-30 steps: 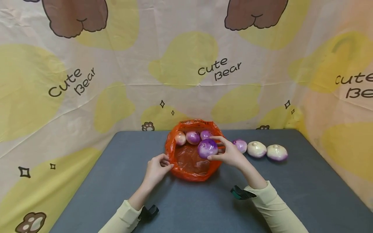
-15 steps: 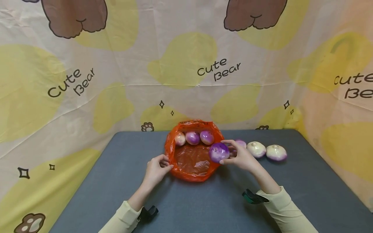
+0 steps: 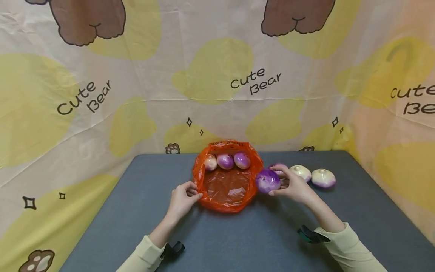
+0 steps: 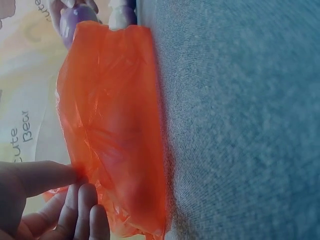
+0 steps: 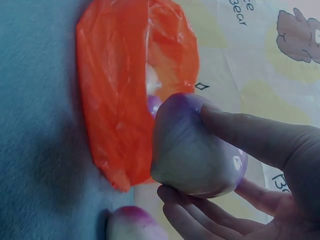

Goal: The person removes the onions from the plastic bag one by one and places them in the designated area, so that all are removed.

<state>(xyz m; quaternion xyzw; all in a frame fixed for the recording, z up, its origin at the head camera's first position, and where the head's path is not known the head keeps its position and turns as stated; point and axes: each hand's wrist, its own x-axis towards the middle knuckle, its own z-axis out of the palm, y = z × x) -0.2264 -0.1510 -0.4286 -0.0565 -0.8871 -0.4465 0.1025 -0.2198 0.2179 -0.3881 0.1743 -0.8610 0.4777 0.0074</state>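
Note:
An orange plastic bag (image 3: pixel 222 206) stands with its mouth wide on the table, three onions (image 3: pixel 225 161) lined up along its far inner side. At its left rim, my left hand (image 3: pixel 181 200) pinches the film between thumb and fingertips; the left wrist view shows the thumb (image 4: pixel 55 176) pressed on the film. My right hand (image 3: pixel 295 187) holds a glossy purple-and-white onion (image 3: pixel 266 181) just off the bag's right rim, thumb on one side and fingers on the other. In the right wrist view this held onion (image 5: pixel 195 150) overlaps part of the bag.
Right of the bag, a row of onions lies on the grey table (image 3: pixel 153 173): a purple one (image 3: pixel 276 166) partly behind my right hand, then a white one (image 3: pixel 300 172) and another white one (image 3: pixel 323 178). A printed cloth (image 3: pixel 217 75) hangs behind the table.
My right hand has moved the onion rightward and slightly nearer, from over the bag's mouth to outside its right rim. My left hand stays at the left rim.

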